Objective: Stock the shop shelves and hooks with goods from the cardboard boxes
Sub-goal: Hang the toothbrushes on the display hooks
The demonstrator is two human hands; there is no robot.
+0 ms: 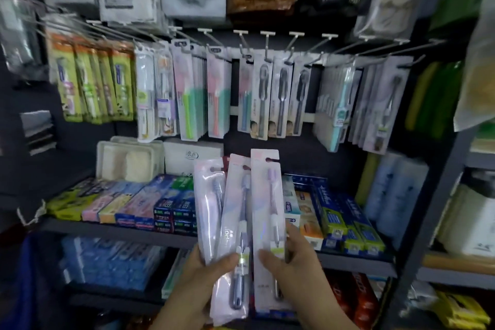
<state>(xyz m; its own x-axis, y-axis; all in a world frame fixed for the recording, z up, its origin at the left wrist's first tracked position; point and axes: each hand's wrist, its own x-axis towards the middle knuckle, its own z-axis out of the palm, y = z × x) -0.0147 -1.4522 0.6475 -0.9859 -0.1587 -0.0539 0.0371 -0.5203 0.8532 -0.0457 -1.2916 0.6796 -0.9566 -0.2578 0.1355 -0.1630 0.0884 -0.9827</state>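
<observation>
- Both hands sit lowest in view, holding a fan of carded toothbrush packs upright in front of the shelving; the left hand [206, 273] grips the two left packs [230, 222] from below, thumb across their fronts
- Right hand [292, 265] pinches the third pack [266, 211] near its lower part, thumb on the front and fingers behind, and this pack stands a little apart from the others, likely being singled out for hanging
- Each pack is held with its punched hang-hole uppermost, which suits slipping it onto a peg
- Above the hands, well apart from them, the row of hooks [267, 43] carries similar toothbrush cards [278, 99]; several pegs near the middle look thinly filled, so my guess is that the packs belong there
- Toothpaste boxes [171, 203] lie on the shelf [120, 230] just behind the held packs
- No cardboard box is in view
</observation>
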